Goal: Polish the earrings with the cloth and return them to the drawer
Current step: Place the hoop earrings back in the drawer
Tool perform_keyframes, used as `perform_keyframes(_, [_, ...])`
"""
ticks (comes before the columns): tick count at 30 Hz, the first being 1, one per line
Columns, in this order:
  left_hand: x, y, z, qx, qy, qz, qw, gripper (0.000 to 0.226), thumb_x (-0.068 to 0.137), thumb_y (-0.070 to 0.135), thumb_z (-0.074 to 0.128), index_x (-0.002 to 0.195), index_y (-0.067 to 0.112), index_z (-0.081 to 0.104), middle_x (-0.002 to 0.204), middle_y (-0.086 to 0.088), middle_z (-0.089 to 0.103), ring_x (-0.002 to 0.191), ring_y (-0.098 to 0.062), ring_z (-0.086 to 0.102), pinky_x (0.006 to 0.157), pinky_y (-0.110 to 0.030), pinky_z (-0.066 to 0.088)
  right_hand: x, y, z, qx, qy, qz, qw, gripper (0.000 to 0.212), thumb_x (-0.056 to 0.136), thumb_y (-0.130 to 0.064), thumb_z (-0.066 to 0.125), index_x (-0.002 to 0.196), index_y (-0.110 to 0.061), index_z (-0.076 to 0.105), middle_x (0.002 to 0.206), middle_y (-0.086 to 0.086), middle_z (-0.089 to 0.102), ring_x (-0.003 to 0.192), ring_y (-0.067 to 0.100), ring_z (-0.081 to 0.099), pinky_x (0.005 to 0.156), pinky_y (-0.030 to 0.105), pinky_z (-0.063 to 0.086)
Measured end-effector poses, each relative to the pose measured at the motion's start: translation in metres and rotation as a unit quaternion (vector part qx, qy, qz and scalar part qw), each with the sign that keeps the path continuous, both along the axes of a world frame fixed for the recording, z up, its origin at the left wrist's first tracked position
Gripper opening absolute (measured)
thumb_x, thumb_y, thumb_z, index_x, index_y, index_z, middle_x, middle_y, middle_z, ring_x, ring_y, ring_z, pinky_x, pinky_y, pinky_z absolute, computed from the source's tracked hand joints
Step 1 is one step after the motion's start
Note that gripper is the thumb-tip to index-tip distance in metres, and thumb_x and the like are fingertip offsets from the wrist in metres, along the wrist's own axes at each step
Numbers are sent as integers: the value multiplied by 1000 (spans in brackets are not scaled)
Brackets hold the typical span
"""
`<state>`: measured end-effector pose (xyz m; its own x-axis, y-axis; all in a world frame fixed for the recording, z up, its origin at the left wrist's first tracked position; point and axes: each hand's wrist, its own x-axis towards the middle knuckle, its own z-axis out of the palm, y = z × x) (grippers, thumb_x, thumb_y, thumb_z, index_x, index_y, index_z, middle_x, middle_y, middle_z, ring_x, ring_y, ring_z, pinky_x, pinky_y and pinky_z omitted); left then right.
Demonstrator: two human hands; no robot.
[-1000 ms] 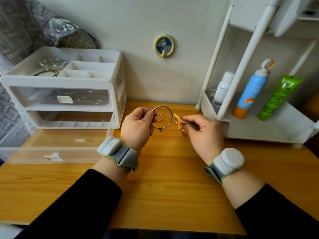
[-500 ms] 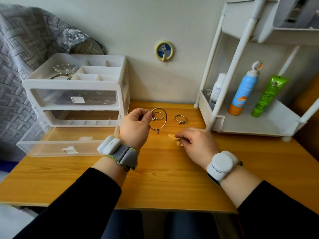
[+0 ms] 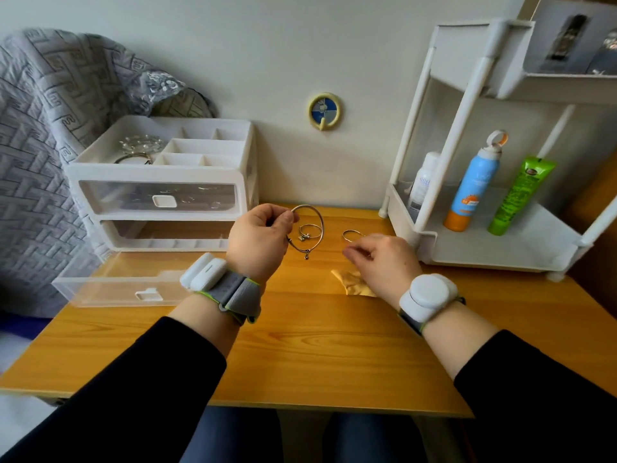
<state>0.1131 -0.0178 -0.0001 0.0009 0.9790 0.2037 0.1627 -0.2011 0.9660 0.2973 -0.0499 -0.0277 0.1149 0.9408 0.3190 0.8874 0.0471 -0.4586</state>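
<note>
Head view: left hand pinches the large hoop; right hand hovers empty, loosely curled, over the cloth. Two small earrings lie out; none seems back in the open drawer.

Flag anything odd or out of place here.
The clear drawer sits pulled out in front of the organizer, two small hoops lie loose on the desk, and the yellow cloth lies crumpled by the right hand. Nothing spilled or broken.
</note>
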Motion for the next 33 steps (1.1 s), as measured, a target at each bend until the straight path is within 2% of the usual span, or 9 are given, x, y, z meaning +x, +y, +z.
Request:
perform_keyframes(5, [-5,10,7,6,8,6,1000,21,94,18,54,77,24,64,64,3,55,50,-13,47,48,-24,37,3,34,3,-73,-87,-28,993,25,93,-25,53,110,-17,69,119,6,63,110,26,56,92,32,43])
perform_keyframes(8, [-8,13,7,-1,3,2,1000,19,94,19,54,79,22,65,65,2,56,51,-13,47,48,-25,37,2,47,4,-116,-135,-38,983,28,95,-22,49,114,-14,68,123,8,60,114,28,55,95,34,44])
perform_keyframes(14, [-11,19,5,-13,4,-10,1000,19,94,19,54,79,23,65,65,3,56,50,-11,46,43,-19,37,3,68,-3,-176,-199,-55,963,30,94,-20,46,117,-11,64,129,9,54,114,28,56,92,33,48])
perform_keyframes(17, [-14,22,3,-15,6,-13,1000,19,94,19,54,79,22,64,64,3,55,49,-11,46,42,-18,36,2,77,-8,-189,-216,-63,956,30,94,-20,45,115,-13,65,127,9,55,111,28,57,85,31,47])
perform_keyframes(21, [-17,23,3,-15,8,-21,1000,19,95,19,53,79,22,64,62,3,54,48,-11,45,40,-16,35,3,83,-11,-191,-217,-72,955,27,94,-18,45,107,-13,68,120,9,59,104,27,60,72,27,43])
perform_keyframes(24, [-23,24,3,-12,5,-14,1000,20,94,19,54,78,22,64,63,2,55,48,-11,45,41,-17,35,-2,87,-10,-181,-202,-72,960,24,92,-18,48,102,-14,70,113,7,63,98,25,62,69,25,43])
perform_keyframes(28, [-24,21,7,-9,6,-21,1000,20,94,18,54,78,23,64,64,3,56,47,-10,45,39,-15,35,-2,83,-11,-161,-191,-80,965,23,91,-20,48,97,-14,69,107,5,66,92,24,64,70,26,48])
perform_keyframes(31, [-30,18,11,-6,2,-15,1000,19,94,18,54,79,21,66,64,3,57,47,-8,45,40,-15,36,-9,79,-5,-166,-164,-67,970,26,94,-23,46,99,-11,69,106,6,67,95,25,64,79,30,51])
perform_keyframes(33, [-34,16,13,-3,-8,-14,1000,19,94,18,54,80,21,67,65,2,58,48,-8,44,42,-17,36,-12,76,1,-155,-124,-67,978,23,93,-24,49,89,-14,69,103,5,67,94,25,63,80,30,50])
